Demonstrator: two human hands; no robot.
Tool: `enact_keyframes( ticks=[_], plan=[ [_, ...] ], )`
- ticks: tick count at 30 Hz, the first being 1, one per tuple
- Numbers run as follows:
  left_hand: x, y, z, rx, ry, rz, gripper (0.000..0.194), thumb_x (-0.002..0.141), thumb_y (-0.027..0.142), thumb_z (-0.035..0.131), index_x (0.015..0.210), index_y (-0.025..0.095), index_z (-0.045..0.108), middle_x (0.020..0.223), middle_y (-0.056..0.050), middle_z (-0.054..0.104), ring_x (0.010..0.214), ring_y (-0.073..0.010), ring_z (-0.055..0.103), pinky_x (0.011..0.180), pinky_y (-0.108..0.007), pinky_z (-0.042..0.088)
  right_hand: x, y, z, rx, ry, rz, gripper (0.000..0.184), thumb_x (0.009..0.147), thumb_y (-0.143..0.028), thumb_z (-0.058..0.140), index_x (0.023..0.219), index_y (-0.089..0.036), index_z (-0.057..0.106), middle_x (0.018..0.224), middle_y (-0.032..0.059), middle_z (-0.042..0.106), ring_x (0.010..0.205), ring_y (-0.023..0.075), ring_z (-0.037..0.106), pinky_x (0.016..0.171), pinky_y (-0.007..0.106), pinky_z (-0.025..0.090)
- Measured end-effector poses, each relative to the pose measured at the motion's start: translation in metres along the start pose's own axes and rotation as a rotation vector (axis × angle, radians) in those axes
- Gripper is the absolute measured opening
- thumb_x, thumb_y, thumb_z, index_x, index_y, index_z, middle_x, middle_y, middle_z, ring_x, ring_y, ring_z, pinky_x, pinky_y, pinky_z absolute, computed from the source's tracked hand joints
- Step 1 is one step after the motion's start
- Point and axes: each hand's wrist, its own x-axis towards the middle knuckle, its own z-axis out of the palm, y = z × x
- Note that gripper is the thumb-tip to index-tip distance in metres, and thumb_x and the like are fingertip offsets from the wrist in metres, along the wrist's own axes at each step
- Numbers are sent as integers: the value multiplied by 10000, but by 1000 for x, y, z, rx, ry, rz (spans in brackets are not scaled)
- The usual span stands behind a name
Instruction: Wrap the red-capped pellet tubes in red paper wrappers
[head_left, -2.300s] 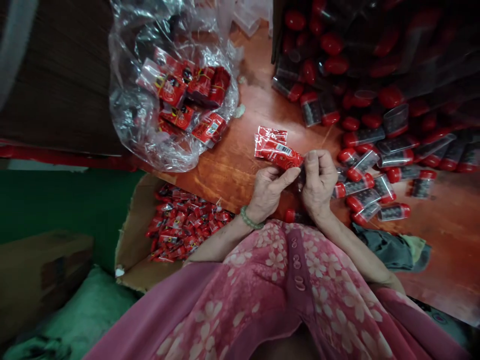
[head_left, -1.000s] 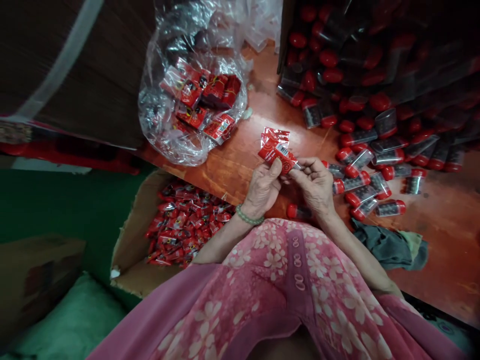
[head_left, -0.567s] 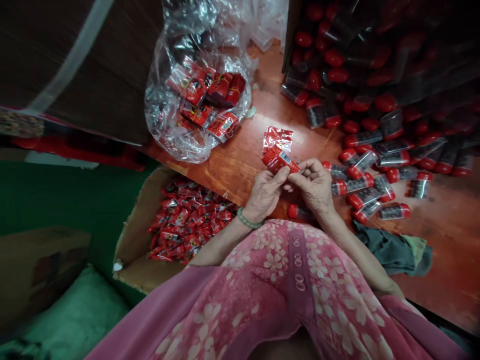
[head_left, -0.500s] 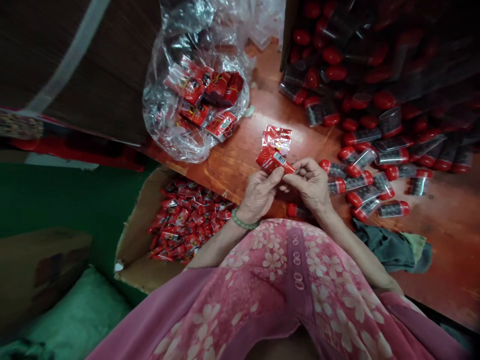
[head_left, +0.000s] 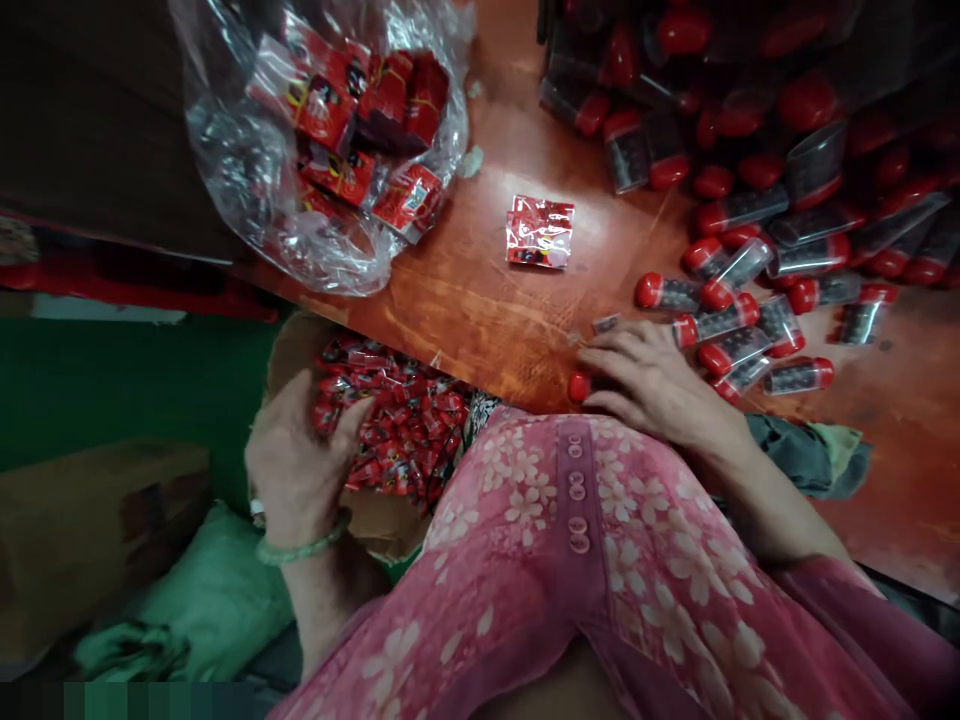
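Note:
My left hand (head_left: 300,460) reaches down into a heap of small red sachets (head_left: 401,425) in a cardboard box (head_left: 386,525), its fingers on the sachets and nothing clearly held. A jade bangle (head_left: 300,550) sits on that wrist. My right hand (head_left: 649,385) lies flat on the reddish wooden table (head_left: 480,310), over a red-capped clear tube (head_left: 578,388) whose body is hidden by my fingers. A small clear strip (head_left: 606,323) lies beyond my fingertips. A small stack of red foil packets (head_left: 540,232) lies on the table, apart from both hands.
A clear plastic bag (head_left: 255,130) holds red packets at the upper left. Many red-capped clear tubes (head_left: 731,320) lie in a loose heap to the right. A dark green cloth (head_left: 802,455) lies by my right forearm, and a green sack (head_left: 217,600) sits at the lower left.
My left hand has let go of the red packet and moved down-left into the box. The packet now lies on the table stack. My right hand has dropped flat onto the table.

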Motion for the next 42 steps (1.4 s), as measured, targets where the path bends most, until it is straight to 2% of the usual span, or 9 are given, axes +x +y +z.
enact_keyframes(
  ticks=[1,4,7,11,18,23,29,37,42],
  plan=[
    [7,17,6,-114,94,49,587,793,577,749,1315,325,651,1271,-48,751,1124,-384,719,969,-623,574,0,-4,2,-61,-57,-12,421,969,-388,629,1328,-168,648,1298,162,683,1197,345,532,987,509,389],
    [40,81,31,-327,121,324,405,889,443,708,1218,207,718,1226,-104,768,1118,-280,743,1008,-458,599,2,-10,11,-177,-123,-38,345,982,-312,597,1281,-155,664,1241,158,681,1151,330,522,953,479,362],
    [78,134,62,-344,72,554,453,958,423,618,1344,188,634,1442,-134,643,1373,-279,594,1173,-482,485,3,-11,18,-263,-106,-25,259,984,-230,556,1181,-135,696,1065,150,692,1046,309,532,922,463,358],
    [119,165,96,-332,-35,716,520,987,349,564,1462,145,509,1597,-190,462,1531,-312,396,1268,-530,352,5,-9,21,-325,-38,-9,347,984,-153,503,1299,-78,626,997,155,674,980,307,547,900,457,408],
    [136,166,123,-456,-27,723,337,992,135,448,1216,181,695,1428,-133,647,1432,-242,537,1213,-486,444,7,0,10,167,294,122,207,983,-254,605,1182,-201,615,1078,108,670,956,233,651,848,381,546],
    [138,166,122,-486,70,715,263,1001,268,518,1030,197,770,1218,-122,751,1167,-241,678,1041,-464,535,8,10,2,506,504,216,226,913,-317,713,1111,-246,632,954,18,668,833,183,658,761,333,550],
    [140,171,106,-387,31,746,372,1027,413,483,1092,189,772,1094,-113,745,967,-212,650,882,-380,523,19,19,0,909,582,420,359,910,-445,710,1204,-258,622,686,-80,554,476,79,504,462,214,400],
    [142,172,111,-414,201,740,296,996,332,569,833,166,752,767,-48,690,743,-165,593,721,-303,484,24,22,-5,1005,569,497,424,868,-508,738,1168,-228,633,700,-70,570,507,75,506,485,214,398],
    [135,172,122,-341,277,765,308,987,361,595,793,170,740,753,-46,682,722,-153,579,701,-297,463,23,21,-5,992,556,535,412,847,-473,759,1151,-222,641,702,-70,553,516,70,479,497,222,372]
  ],
)
